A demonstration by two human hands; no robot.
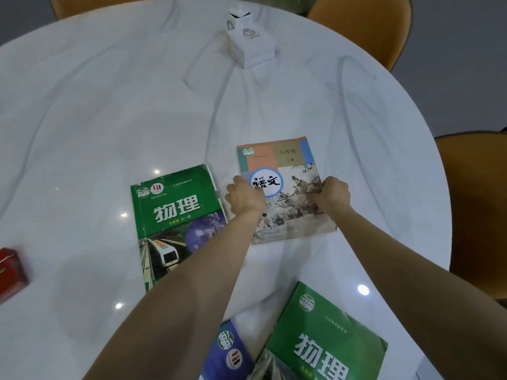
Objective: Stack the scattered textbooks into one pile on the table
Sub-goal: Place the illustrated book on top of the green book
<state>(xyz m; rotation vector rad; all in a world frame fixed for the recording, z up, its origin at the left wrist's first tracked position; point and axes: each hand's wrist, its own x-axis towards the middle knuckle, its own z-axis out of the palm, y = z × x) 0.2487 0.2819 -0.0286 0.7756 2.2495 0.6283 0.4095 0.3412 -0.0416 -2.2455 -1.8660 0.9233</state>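
A Chinese-language textbook [285, 160] with a painted landscape cover lies flat near the table's middle. My left hand [244, 197] grips its left edge and my right hand [333, 196] grips its right edge, fingers curled on the cover. To the left lies a green physics textbook [175, 212] with a train on its cover, partly under my left forearm. At the near edge a second green physics textbook [326, 338] lies tilted, overlapping a blue textbook [230, 352] beside it.
The round white marble table [109, 119] holds a stack of white boxes [251, 45] at the far side and a red box [11, 270] at the left edge. Orange chairs [474, 204] stand around the table.
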